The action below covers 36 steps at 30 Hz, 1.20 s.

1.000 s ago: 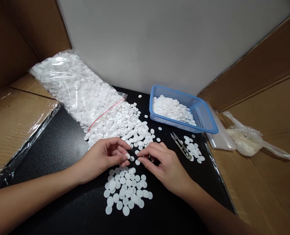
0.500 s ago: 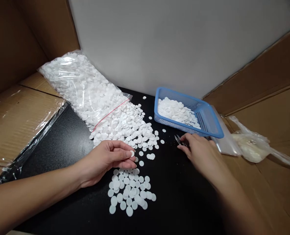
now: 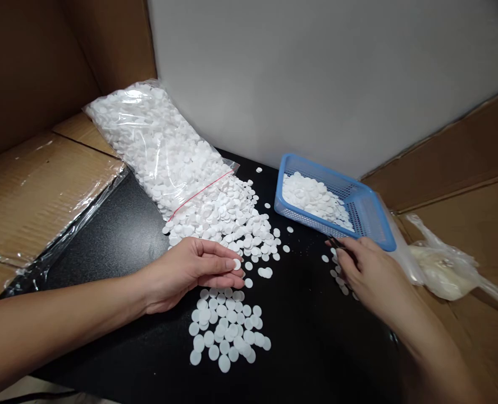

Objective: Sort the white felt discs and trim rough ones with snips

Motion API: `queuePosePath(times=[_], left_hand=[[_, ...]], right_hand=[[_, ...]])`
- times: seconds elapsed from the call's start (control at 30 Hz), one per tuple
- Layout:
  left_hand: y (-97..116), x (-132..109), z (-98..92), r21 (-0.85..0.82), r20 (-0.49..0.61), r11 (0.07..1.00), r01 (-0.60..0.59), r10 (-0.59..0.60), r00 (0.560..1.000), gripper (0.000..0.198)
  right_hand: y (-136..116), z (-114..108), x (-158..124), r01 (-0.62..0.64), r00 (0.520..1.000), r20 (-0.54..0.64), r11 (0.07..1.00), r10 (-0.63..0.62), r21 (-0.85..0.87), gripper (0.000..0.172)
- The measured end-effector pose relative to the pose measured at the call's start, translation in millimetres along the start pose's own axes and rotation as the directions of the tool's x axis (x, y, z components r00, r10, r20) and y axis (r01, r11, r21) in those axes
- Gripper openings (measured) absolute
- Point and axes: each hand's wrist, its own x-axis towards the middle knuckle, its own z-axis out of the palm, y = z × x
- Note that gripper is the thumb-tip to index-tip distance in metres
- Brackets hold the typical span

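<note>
My left hand (image 3: 206, 269) pinches a small white round disc (image 3: 237, 264) between thumb and fingers, above the black table. My right hand (image 3: 364, 269) is closed on a small two-bladed metal tool like snips (image 3: 336, 243), mostly hidden by the fingers. It is just in front of the blue basket (image 3: 337, 229), which holds many white discs (image 3: 311, 193). Several loose discs (image 3: 337, 275) lie beside and partly under my right hand. In front of my left hand is a spread group of discs (image 3: 227, 331), some overlapping.
A clear zip bag (image 3: 147, 140) full of discs lies at the back left, its mouth spilling a heap (image 3: 236, 219) onto the black table (image 3: 299, 336). Plastic bags (image 3: 442, 269) lie to the right. Cardboard (image 3: 42, 185) and a pale wall (image 3: 307, 84) border the table.
My right hand has moved rightward with the tool, whose blades now show less. Loose discs have come into sight beside it. My left hand still pinches the disc; the view has shifted slightly.
</note>
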Motion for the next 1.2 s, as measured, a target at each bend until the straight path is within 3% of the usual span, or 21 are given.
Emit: queuePosePath(times=[0.1,0.23,0.33,0.43,0.7,1.2], left_hand=[[-2.8,-0.4,-1.3,0.003,0.039,1.000,-0.010,0.010,0.999,0.007],[-6.7,-1.7,0.4,0.017,0.095,1.000,-0.012,0.011,0.995,0.013],[-7.8,-2.1,2.2,0.019,0.104,1.000,-0.006,0.004,0.995,0.017],[-7.4,-1.8,3.0,0.021,0.094,1.000,0.016,-0.018,0.995,0.021],[-10.8,-2.2,2.7,0.048,0.143,0.999,0.010,-0.017,0.990,0.029],[-12.4,-2.1,2.4,0.093,0.182,0.996,0.006,-0.023,0.983,0.030]], right_hand=[[-16.0,-9.9,-8.0,0.092,0.993,-0.088,0.991,-0.083,0.095,0.044],[-60.8,-15.7,-24.1,0.244,0.970,-0.101,0.906,-0.222,0.347,0.044],[-93.0,-7.8,-35.8,0.316,0.947,-0.104,0.815,-0.305,0.486,0.038],[-109.4,4.1,-43.0,0.373,0.926,-0.164,0.758,-0.340,0.535,0.036],[-113.5,18.6,-49.8,0.403,0.912,-0.160,0.753,-0.378,0.521,0.033],[-115.3,17.5,-51.0,0.438,0.898,-0.183,0.761,-0.401,0.479,0.033]])
